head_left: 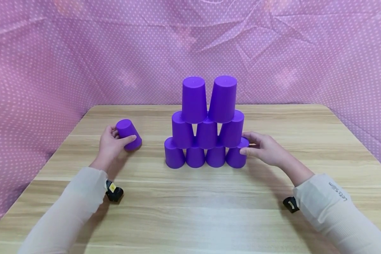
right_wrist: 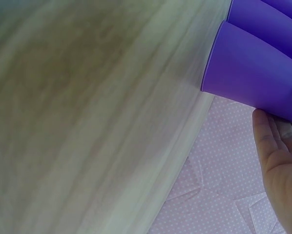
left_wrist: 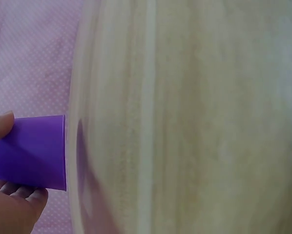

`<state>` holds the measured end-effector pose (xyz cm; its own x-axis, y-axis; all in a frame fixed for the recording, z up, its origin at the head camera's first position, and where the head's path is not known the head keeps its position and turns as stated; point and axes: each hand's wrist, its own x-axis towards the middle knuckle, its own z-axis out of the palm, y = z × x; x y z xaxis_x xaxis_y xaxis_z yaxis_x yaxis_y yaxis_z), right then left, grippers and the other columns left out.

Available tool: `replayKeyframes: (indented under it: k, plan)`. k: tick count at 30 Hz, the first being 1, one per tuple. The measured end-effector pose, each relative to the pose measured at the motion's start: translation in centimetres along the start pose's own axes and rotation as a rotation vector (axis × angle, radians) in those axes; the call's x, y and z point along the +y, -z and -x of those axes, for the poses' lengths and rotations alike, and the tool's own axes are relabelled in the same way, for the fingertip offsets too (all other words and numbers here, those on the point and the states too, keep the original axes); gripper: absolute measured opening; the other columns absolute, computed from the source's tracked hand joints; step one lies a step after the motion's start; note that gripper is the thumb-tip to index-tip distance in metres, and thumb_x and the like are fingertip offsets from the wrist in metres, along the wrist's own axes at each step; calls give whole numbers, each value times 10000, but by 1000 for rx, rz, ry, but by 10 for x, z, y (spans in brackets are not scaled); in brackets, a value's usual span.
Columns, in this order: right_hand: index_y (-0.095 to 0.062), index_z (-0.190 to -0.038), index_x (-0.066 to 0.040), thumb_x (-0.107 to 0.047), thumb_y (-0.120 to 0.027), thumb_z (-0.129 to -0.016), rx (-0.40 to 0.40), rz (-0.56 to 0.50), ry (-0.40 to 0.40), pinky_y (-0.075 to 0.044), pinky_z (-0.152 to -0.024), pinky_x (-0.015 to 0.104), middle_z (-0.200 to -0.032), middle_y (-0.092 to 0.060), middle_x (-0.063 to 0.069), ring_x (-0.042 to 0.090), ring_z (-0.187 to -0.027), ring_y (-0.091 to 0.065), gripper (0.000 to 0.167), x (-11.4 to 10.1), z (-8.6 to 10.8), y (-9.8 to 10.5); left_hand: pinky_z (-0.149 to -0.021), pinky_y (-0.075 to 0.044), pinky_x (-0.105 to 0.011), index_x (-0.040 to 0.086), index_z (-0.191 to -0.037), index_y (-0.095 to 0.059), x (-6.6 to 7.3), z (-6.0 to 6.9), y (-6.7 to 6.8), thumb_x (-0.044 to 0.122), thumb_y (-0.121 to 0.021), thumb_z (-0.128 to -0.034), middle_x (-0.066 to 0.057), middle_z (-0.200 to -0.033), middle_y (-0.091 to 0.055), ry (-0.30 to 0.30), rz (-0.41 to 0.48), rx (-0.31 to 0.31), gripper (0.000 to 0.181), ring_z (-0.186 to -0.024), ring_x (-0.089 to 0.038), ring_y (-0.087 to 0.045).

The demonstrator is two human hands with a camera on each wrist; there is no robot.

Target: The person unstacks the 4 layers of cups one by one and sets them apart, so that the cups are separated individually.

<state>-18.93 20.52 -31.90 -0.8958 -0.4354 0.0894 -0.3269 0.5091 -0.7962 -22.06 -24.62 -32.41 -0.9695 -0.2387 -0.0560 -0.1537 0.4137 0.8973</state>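
Observation:
In the head view my left hand [head_left: 110,144] grips an upside-down purple cup [head_left: 128,135], thumb on its near side and fingers round the far side. The left wrist view shows that cup [left_wrist: 31,153] with its rim close to the tabletop; whether it touches is unclear. Right of it stands a pyramid of upside-down purple cups: several at the bottom, three in the middle, two on top [head_left: 194,100]. My right hand [head_left: 266,150] touches the bottom row's rightmost cup [head_left: 236,158]. In the right wrist view its fingers [right_wrist: 270,139] lie nearly straight against a cup [right_wrist: 253,73].
The light wooden table [head_left: 190,201] has rounded far corners. Pink polka-dot cloth [head_left: 146,53] hangs behind it and along both sides. Small black wrist cameras [head_left: 114,192] are strapped at both sleeves.

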Motion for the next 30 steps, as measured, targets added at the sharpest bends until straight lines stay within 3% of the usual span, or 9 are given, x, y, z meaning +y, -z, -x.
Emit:
replayKeyframes:
  k: [10,19,30]
  plan:
    - [-475,-1286,37,-190,-646,-873,-10,-5,-8,-523,-889,388,-1182,-594,197,338,-1108,-564,501,-1,0,1,-1124,-267,-436,22,-1384,-235,-11,-1,-1,133,-700,-819,-202,-1468,-300,3,0,4,740,-1349,-318,-309]
    - [-463,-1292,44,-180,-638,-879,-17,-10,-11,-515,-901,407,-1197,-581,206,350,-1123,-551,502,-2,-1,0,-1124,-257,-454,0,-1379,-232,-13,-1,2,133,-693,-823,-221,-1476,-268,5,-27,-5,735,-1360,-336,-276]
    - [-476,-1274,50,-168,-639,-878,-10,5,2,-516,-900,389,-1182,-589,198,341,-1117,-556,481,-3,-1,1,-1118,-279,-434,-7,-1369,-219,-13,-3,0,61,-676,-815,-220,-1460,-303,-2,45,-15,722,-1339,-329,-321]
